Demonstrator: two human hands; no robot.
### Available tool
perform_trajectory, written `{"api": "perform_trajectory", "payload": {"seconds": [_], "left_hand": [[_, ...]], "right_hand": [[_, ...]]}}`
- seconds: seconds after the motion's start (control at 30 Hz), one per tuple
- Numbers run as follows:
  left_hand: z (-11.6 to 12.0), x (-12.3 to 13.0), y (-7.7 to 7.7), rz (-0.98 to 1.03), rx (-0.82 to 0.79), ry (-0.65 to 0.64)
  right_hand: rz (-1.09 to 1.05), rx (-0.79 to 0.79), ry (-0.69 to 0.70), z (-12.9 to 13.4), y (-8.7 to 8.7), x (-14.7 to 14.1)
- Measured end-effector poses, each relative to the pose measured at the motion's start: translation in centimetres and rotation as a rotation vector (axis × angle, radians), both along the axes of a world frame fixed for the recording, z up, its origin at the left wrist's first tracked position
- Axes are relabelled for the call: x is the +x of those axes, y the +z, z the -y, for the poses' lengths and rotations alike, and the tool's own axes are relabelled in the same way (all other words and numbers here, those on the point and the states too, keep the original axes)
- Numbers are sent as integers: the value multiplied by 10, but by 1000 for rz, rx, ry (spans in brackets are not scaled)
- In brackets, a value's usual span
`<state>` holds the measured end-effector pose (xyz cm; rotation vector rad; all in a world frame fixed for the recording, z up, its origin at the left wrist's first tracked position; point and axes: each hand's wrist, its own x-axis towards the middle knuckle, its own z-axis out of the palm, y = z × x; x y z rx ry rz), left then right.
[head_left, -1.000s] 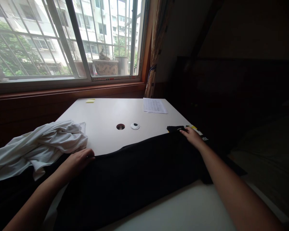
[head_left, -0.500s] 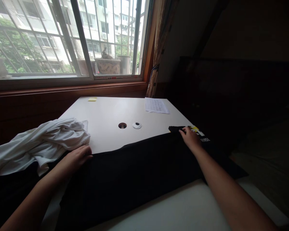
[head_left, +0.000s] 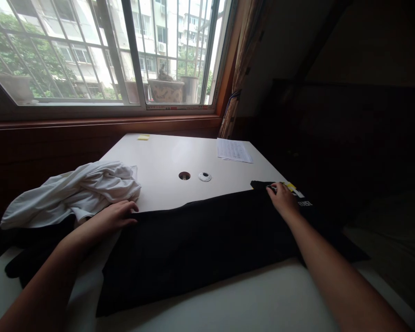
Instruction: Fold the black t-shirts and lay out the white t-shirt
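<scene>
A black T-shirt (head_left: 200,244) lies folded lengthwise across the white table, with yellow and white print and lettering near its right end. At its far left corner is my left hand (head_left: 115,216), thumb and fingers apart around the edge. My right hand (head_left: 284,199) pinches the far edge by the print; part of the print is hidden behind it. A crumpled white cloth (head_left: 100,184) lies just beyond my left hand, on top of some black fabric (head_left: 48,237).
The white table (head_left: 180,150) has a round hole (head_left: 184,176) with its loose cover (head_left: 204,176) beside it. Papers (head_left: 234,150) and a yellow sticky note (head_left: 143,137) lie toward the back. A barred window and a tied curtain (head_left: 231,108) stand behind.
The view has shifted slightly, so everything sits farther right. My left fingers have spread apart at the T-shirt's corner. My right hand keeps its pinch.
</scene>
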<state>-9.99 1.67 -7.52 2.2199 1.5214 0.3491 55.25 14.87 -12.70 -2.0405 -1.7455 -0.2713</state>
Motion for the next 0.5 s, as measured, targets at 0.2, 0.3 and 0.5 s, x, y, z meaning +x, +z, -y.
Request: {"api": "perform_trajectory", "payload": {"seconds": [0.2, 0.3, 0.5], "left_hand": [[-2, 7, 0, 12, -23, -17], [-4, 10, -1, 2, -34, -9], [1, 13, 7, 15, -61, 5]], "right_hand": [[52, -17, -17, 2, 2, 3], [150, 44, -41, 7, 9, -8], [178, 245, 377, 35, 52, -110]]}}
